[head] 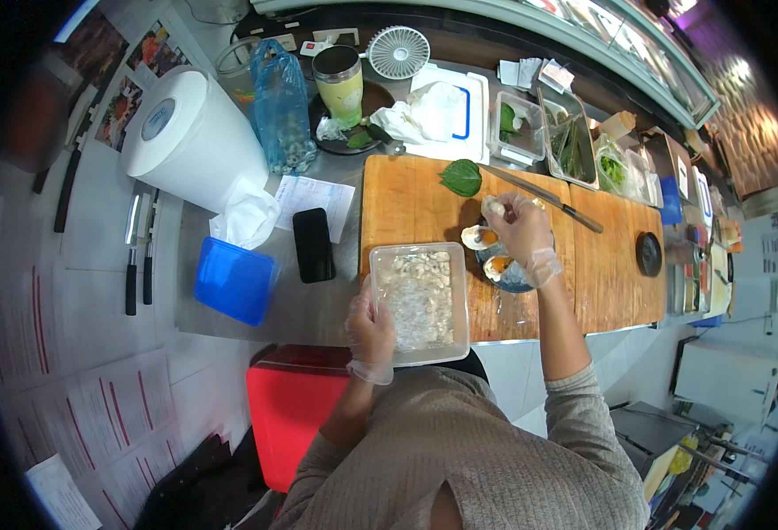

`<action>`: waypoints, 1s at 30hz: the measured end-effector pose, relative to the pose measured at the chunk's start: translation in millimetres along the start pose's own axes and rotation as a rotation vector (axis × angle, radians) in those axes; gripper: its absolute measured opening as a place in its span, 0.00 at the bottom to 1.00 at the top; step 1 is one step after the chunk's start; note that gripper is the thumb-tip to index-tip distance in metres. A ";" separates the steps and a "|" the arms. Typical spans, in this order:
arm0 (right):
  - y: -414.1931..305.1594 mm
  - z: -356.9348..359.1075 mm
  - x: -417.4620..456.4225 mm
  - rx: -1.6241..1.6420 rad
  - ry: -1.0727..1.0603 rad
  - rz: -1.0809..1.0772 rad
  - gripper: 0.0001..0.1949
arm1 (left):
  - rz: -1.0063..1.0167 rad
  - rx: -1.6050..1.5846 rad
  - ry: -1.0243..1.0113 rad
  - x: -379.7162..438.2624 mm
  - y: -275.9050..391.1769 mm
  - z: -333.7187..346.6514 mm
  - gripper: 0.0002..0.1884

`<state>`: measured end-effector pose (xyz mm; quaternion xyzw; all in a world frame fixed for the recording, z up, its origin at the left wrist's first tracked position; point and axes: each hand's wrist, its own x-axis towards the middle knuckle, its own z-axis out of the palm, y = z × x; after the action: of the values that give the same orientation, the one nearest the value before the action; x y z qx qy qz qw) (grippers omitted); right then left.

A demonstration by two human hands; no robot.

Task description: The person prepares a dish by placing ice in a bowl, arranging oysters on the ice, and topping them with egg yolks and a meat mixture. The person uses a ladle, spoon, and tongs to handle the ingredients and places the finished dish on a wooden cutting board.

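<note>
My left hand [371,331], in a clear plastic glove, grips the left side of a clear plastic tub [463,298] at the board's front edge. Pale pieces that look like shucked oysters [422,298] lie in liquid inside it. My right hand [520,222], gloved too, pinches a pale, soft oyster-like piece [493,206] over a dark round plate [520,287]. On that plate are oyster shells [476,237] with orange topping, beside what looks like ice. Part of the plate is hidden under my right hand. A green leaf [461,177] and a long knife [551,198] rest behind on the wooden cutting board [409,199].
Left of the board lie a black phone [313,245], a paper sheet and a blue plastic lid [235,280], near a large paper roll [193,132]. Behind stand a tumbler [339,89], a small fan and food containers [518,129]. A small black dish [648,254] sits at the right.
</note>
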<state>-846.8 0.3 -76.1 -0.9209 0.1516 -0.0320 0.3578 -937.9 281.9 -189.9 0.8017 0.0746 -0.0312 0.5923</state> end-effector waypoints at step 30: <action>-27.0 137.1 -82.4 -0.788 -0.297 -0.330 0.25 | 0.430 0.595 0.025 -13.6 55.0 -0.3 0.29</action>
<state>-895.4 133.0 -155.7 -0.9933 -0.0495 0.1042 -0.0121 -942.7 265.2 -136.0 0.9365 -0.1007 0.0837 0.3253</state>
